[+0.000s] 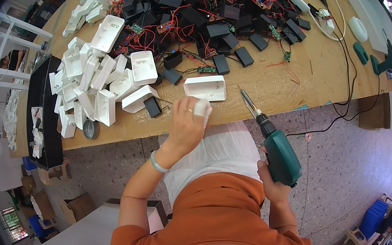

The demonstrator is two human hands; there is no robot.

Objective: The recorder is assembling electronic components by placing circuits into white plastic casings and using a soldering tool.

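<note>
My right hand (271, 180) grips a dark green power drill (282, 157) with a black nose and a long metal bit slanting up and left over the table edge. My left hand (188, 124) has its fingers curled together just below an open white plastic box (206, 87); white wrapping covers a finger, and what the fingertips hold, if anything, is hidden. The box lies near the table's front edge, its hollow side showing. A small black box (152, 107) with a wire lies left of my left hand, against another white box (139, 98).
White boxes (87, 75) are heaped at the left. Black boxes with red wires and circuit boards (194, 14) pile up at the back. A round grey tin (91, 129) stands near the front edge. Black cables (353, 78) and another green tool (385, 61) lie at the right.
</note>
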